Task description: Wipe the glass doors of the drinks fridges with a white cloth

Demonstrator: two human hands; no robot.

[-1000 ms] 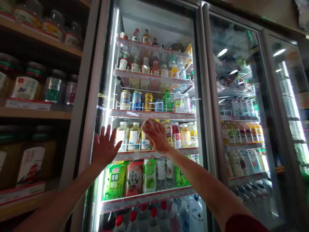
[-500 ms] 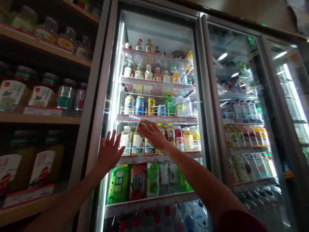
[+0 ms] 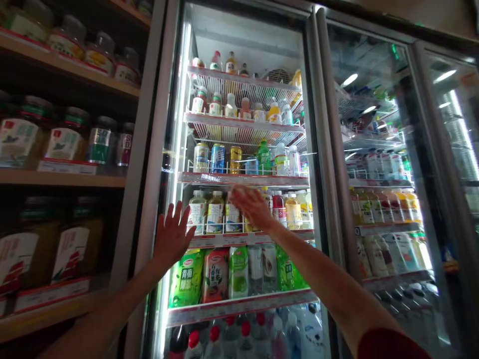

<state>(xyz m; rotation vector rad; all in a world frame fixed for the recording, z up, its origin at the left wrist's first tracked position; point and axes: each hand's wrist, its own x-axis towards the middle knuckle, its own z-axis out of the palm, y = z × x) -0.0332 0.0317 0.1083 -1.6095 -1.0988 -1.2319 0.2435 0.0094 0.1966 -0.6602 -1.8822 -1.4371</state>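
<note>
The one garment in view is a right sleeve, deep maroon and darkening almost to black toward the bottom edge of the view. Its plain cloth ends in a curved hem that rings the arm around the elbow. Beyond the sleeve's hem, the right forearm is bare and slender, narrowing to the wrist. The right hand is bare too, its fingertips blurred. Well to the left of the sleeve, the left forearm is bare up to where shadow and blur soften its outline. The left hand is bare, with slim fingers and a shorter, separate thumb.
</note>
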